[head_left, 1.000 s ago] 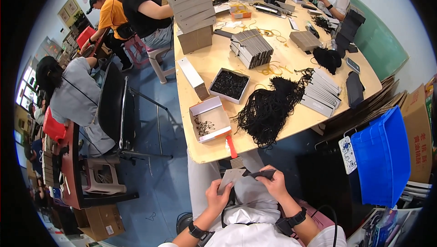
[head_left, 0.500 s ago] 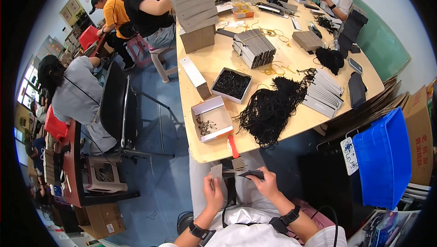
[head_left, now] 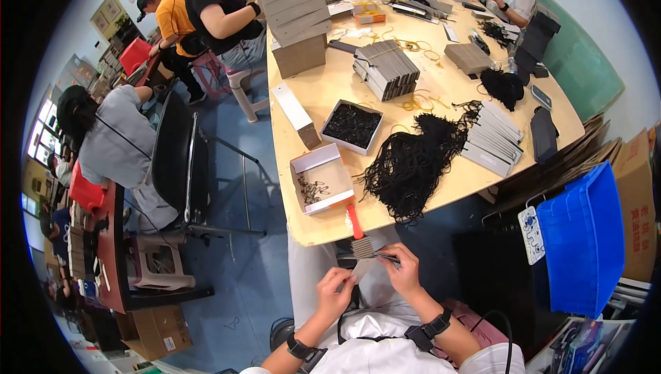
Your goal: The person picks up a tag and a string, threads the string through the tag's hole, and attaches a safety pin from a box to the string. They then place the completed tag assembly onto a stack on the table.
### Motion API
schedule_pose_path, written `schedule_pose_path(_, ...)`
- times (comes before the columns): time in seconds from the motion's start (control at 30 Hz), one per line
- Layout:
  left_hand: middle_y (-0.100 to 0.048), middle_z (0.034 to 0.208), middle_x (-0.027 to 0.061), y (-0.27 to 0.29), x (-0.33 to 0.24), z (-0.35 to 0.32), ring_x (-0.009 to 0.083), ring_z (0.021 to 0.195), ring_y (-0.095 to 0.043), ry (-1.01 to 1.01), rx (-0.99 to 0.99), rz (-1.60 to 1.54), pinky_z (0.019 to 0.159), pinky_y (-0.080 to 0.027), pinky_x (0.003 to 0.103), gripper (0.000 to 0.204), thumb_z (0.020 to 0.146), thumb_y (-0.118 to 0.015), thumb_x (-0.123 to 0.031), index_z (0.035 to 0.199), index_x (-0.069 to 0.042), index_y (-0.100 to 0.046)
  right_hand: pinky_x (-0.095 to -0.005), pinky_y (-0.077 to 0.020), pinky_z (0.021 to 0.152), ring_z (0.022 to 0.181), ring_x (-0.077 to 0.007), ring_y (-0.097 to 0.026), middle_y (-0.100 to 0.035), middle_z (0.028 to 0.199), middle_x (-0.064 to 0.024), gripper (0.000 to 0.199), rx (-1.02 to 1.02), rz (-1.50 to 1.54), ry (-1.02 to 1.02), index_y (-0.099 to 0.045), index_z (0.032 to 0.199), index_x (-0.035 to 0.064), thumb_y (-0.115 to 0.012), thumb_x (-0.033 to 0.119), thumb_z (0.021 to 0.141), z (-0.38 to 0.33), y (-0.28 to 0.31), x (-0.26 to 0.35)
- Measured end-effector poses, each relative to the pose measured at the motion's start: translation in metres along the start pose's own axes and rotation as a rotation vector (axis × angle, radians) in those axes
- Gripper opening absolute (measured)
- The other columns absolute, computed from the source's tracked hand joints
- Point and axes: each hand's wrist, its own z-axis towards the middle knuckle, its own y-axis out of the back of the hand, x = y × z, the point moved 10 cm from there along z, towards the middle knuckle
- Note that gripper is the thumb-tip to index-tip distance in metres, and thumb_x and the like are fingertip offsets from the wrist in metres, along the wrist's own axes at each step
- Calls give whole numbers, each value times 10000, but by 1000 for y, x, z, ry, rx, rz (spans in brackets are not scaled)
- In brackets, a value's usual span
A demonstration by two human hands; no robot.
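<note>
My left hand [head_left: 335,289] pinches a light grey card [head_left: 362,271] above my lap. Its far end reaches toward my right hand [head_left: 404,268], whose fingers close on a thin dark flat piece [head_left: 388,258]. I cannot tell whether the card and the dark piece touch. Just beyond both hands, a ribbed grey piece [head_left: 362,248] sits below a red strip-like handle [head_left: 354,221] at the table's near edge.
On the table [head_left: 313,231] are a white box with small loops [head_left: 317,171], a tray of small black pieces [head_left: 352,126], black cords [head_left: 406,174], fanned grey cards [head_left: 492,143] and banded grey stacks [head_left: 387,71]. A blue bin [head_left: 585,236] stands right. Other people work around.
My left hand has moved slightly right, and its card has tilted toward my right hand. My right hand has turned the dark piece more edge-on. Across the table, a co-worker's arm has drawn back.
</note>
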Motion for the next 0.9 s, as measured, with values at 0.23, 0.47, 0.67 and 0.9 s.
schedule_pose_path(0.23, -618, 785, 111, -13, 8, 9, 160, 711, -622, 128, -38, -65, 667, -502, 272, 101, 820, -671, -12, 864, 40, -597, -261, -468, 637, 708, -161, -599, -624, 799, -87, 148, -147, -14, -81, -649, 871, -21, -733, -6, 750, 5, 29, -9)
schedule_pose_path(0.47, -612, 816, 135, -14, 11, 20, 237, 748, -629, 132, -45, 81, 707, -508, 318, 294, 791, -728, -123, 954, 19, -529, -227, -466, 576, 638, -86, -544, -584, 802, -37, 332, -453, 300, -221, -474, 1105, -46, -667, 0, 839, 31, 111, -26)
schedule_pose_path(0.67, -538, 908, 150, -15, 4, 27, 306, 841, -553, 117, -24, 269, 739, -461, 396, 497, 706, -781, -255, 1032, 10, -515, -232, -413, 468, 567, -95, -483, -527, 899, -68, 419, -716, 313, 12, -367, 1286, 1, -553, -2, 911, 87, 194, 8)
schedule_pose_path(0.9, -511, 1020, 183, 0, 0, 26, 318, 936, -515, 31, 7, 228, 836, -426, 402, 633, 694, -778, -213, 1170, 53, -457, -335, -431, 901, 981, -256, -588, -617, 1046, -175, 531, -959, -232, 18, -477, 1204, -26, -721, 272, 838, 136, 316, 25)
